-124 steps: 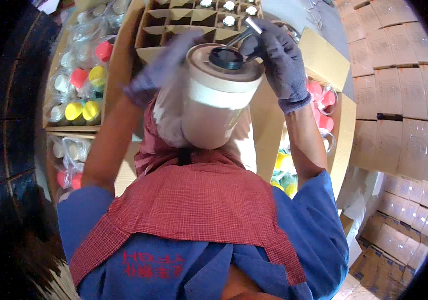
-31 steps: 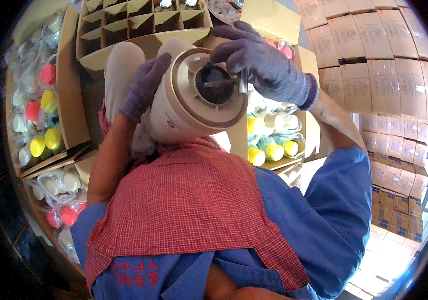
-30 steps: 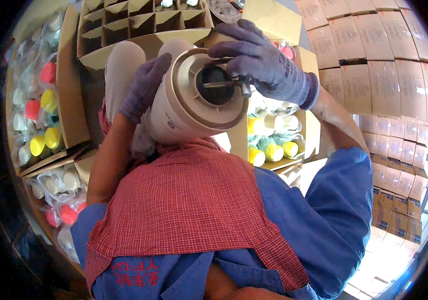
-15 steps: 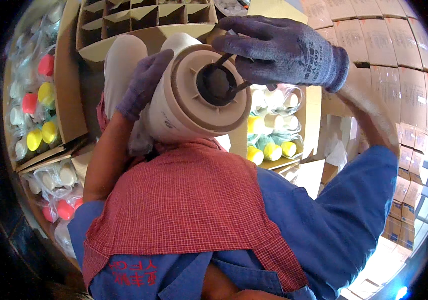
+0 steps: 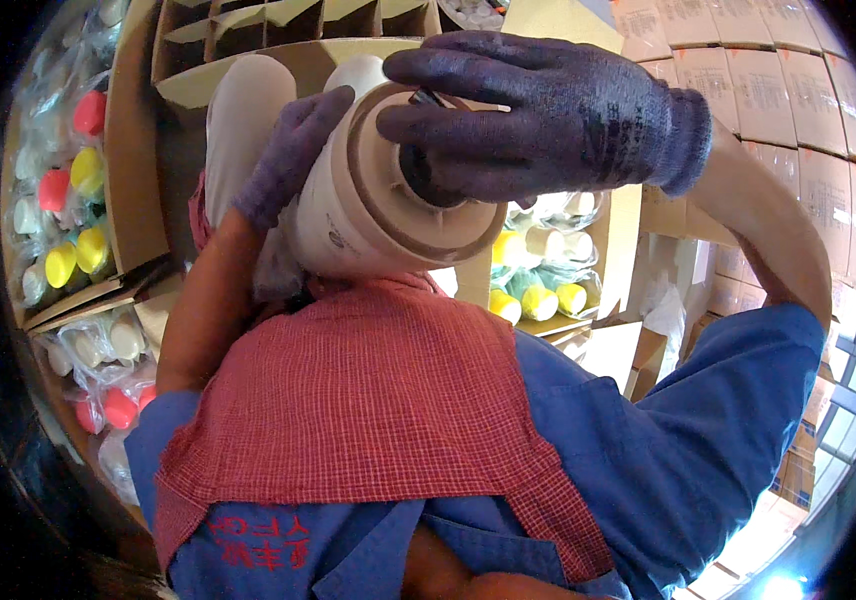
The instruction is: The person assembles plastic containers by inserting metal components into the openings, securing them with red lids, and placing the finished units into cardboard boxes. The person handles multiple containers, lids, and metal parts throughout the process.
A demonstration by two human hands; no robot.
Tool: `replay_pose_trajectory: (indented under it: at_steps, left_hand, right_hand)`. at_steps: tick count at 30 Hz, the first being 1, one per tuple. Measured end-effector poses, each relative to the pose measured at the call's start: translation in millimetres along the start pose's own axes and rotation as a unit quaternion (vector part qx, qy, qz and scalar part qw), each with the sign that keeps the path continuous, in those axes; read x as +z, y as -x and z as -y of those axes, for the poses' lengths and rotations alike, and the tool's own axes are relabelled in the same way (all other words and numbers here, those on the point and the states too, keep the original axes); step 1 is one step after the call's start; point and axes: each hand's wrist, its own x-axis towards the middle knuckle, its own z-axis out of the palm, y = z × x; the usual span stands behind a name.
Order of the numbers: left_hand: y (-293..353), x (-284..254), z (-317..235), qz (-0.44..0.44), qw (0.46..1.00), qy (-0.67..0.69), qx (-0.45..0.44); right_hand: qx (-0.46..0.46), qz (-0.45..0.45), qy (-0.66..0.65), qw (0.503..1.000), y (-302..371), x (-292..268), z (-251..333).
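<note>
A large cream cylinder [image 5: 323, 235], which looks like a vacuum flask body, leans between my knees. Its ribbed round end [image 5: 378, 195] faces up. My left hand [image 5: 293, 150] is wrapped against its left side, steadying it. Over the dark middle of that end reaches my right hand [image 5: 548, 120], its gloved fingers bent around a black two-armed piece [image 5: 428, 98]. Most of this piece and the dark centre are hidden under the fingers. Both hands wear purple-grey gloves.
Ahead is a cardboard box with dividers [image 5: 278, 30]. At left, an open carton [image 5: 138, 150] holds bagged flasks with red and yellow tops; another carton [image 5: 623, 240] with yellow-topped ones is at right. Stacked cartons [image 5: 778, 100] line the right side.
My right hand has moved left and lower over the cylinder's end, turning the black piece and now covering most of it. The left hand stays on the cylinder's side.
</note>
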Motion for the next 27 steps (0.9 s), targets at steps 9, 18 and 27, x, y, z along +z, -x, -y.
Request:
replay_pose_trajectory:
  at_steps: [9,18,27]
  left_hand:
    - [-15.3,-8.6,35.6,-0.08,0.992,-0.024,-0.09]
    - [-10.1,-0.5,13.2,-0.025,0.998,-0.002,-0.051]
    - [-1.9,-0.6,13.7,0.053,0.997,-0.042,0.026]
  right_hand:
    - [0.313,0.129,-0.043,0.94,10.4,15.3,14.9]
    - [0.319,0.013,-0.103,0.942,33.9,0.4,32.6]
    - [0.018,-0.066,-0.012,0.998,19.2,12.7,10.7]
